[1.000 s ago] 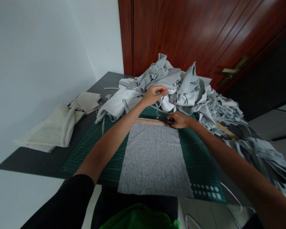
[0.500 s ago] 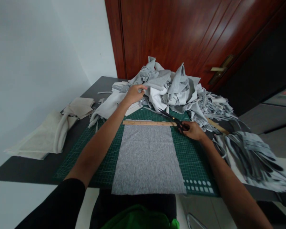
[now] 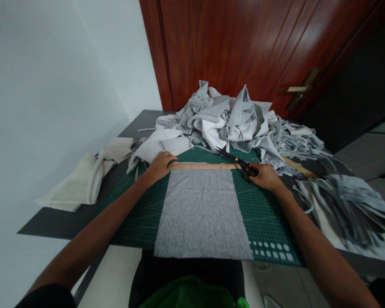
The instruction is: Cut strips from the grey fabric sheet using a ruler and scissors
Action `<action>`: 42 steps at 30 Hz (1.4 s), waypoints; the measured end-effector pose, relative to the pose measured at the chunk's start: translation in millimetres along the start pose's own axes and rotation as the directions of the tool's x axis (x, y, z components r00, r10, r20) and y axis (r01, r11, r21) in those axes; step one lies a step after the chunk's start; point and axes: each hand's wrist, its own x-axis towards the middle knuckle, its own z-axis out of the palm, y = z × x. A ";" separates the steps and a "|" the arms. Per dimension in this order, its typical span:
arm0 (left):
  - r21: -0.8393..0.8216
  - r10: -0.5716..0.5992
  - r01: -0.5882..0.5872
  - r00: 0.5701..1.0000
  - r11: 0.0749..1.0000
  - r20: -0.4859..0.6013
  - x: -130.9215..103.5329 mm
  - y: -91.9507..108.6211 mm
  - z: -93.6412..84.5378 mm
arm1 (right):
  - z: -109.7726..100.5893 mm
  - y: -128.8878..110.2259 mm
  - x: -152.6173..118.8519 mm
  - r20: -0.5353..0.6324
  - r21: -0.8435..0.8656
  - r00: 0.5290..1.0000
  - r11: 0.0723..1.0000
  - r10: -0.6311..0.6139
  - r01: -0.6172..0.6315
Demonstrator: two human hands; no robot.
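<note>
A grey piece of fabric (image 3: 202, 214) lies flat on the green cutting mat (image 3: 266, 218), its near edge reaching the table's front. Across its far edge runs a wooden ruler (image 3: 205, 166). My left hand (image 3: 162, 167) has its fingers closed at the ruler's left end; a small dark patch shows by the fingertips, too unclear to name. In my right hand (image 3: 263, 176) are black scissors (image 3: 229, 157), gripped by the handles beside the ruler's right end. Their blades point to the far left, parted at the tips, above the mat.
A heap of grey and white fabric scraps (image 3: 218, 115) covers the back of the table. Cream cloth (image 3: 73, 182) lies at the left, a stack of grey fabric pieces (image 3: 349, 209) at the right. A second wooden strip (image 3: 298, 167) sticks out near the scraps. Behind stands a brown door (image 3: 227, 51).
My left hand has come down from the scrap heap to the ruler's left end. My right hand stays by the ruler's right end with the scissors. The view has shifted slightly.
</note>
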 end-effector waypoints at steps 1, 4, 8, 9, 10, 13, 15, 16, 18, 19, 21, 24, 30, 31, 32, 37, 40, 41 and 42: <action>0.009 -0.004 0.004 1.000 1.000 -0.017 -2.3 3.6 1.8 | 0.8 0.7 -0.1 -0.010 0.002 1.000 1.000 -0.003 0.003; 0.035 0.003 0.000 0.998 0.999 -0.064 -2.9 24.0 5.5 | 1.8 -0.7 -0.8 -0.030 0.030 0.999 0.999 -0.036 0.037; 0.017 0.109 -0.108 0.993 0.994 -0.037 -2.8 53.8 10.6 | 2.9 -9.5 -1.4 -0.054 0.072 0.997 0.995 -0.060 0.063; 0.003 0.119 -0.119 0.992 0.993 -0.027 -3.0 58.1 11.8 | 3.7 -11.5 -1.3 -0.061 0.077 0.997 0.995 -0.053 0.058; -0.012 0.120 -0.120 0.993 0.993 -0.021 -3.1 60.6 13.0 | 4.7 -12.9 -1.2 -0.066 0.078 0.997 0.996 -0.045 0.050; -0.060 0.099 -0.100 0.995 0.993 -0.017 -1.5 60.0 16.4 | 7.9 -13.1 -0.8 -0.094 0.066 0.995 0.997 -0.021 0.028; -0.086 0.088 -0.089 0.996 0.992 -0.017 0.1 56.6 19.1 | 9.4 -10.2 -0.5 -0.128 0.049 0.992 0.999 -0.005 0.011; -0.095 0.081 -0.082 0.997 0.992 -0.019 0.7 55.1 20.6 | 9.9 -8.1 -0.4 -0.144 0.044 0.990 0.999 0.005 0.001; -0.103 0.063 -0.065 0.998 0.992 -0.021 1.1 52.8 23.7 | 10.3 -3.9 -0.3 -0.169 0.047 0.985 0.999 0.022 -0.014; -0.105 0.056 -0.058 0.998 0.993 -0.023 1.0 52.0 25.2 | 10.4 -2.2 -0.3 -0.178 0.054 0.984 0.998 0.027 -0.017; -0.112 0.050 -0.053 0.998 0.992 -0.028 0.2 50.6 27.7 | 10.4 -0.5 -0.4 -0.188 0.064 0.982 0.998 0.029 -0.018; -0.127 0.053 -0.057 0.998 0.990 -0.036 -1.9 48.4 29.3 | 10.7 -4.5 -0.6 -0.163 0.062 0.987 0.998 0.008 0.002; -0.132 0.037 -0.039 0.999 0.990 -0.020 -7.5 48.2 24.5 | 10.4 -23.8 -0.6 -0.068 0.045 0.997 0.998 -0.045 0.048; -0.130 0.035 -0.038 0.999 0.991 -0.020 -8.3 48.8 23.5 | 9.8 -25.1 -0.6 -0.067 0.044 0.997 0.998 -0.045 0.048; -0.126 0.034 -0.036 0.999 0.991 -0.022 -9.1 49.4 22.6 | 9.0 -25.3 -0.7 -0.065 0.051 0.997 0.998 -0.044 0.047; -0.065 -0.011 0.008 0.999 0.998 -0.041 -11.9 50.8 18.9 | 5.4 -15.2 -1.2 -0.032 0.081 0.998 0.995 -0.057 0.060; -0.032 -0.036 0.034 0.998 0.999 -0.056 -12.8 50.3 17.1 | 6.2 -9.2 -1.2 -0.028 0.048 0.998 0.997 -0.059 0.061; -0.024 -0.043 0.042 0.997 0.999 -0.059 -13.0 50.3 16.8 | 7.0 -8.2 -1.2 -0.029 0.030 0.998 0.998 -0.055 0.056; -0.017 -0.050 0.049 0.997 0.999 -0.063 -13.1 50.4 16.6 | 7.9 -7.8 -1.1 -0.030 0.010 0.998 0.999 -0.049 0.050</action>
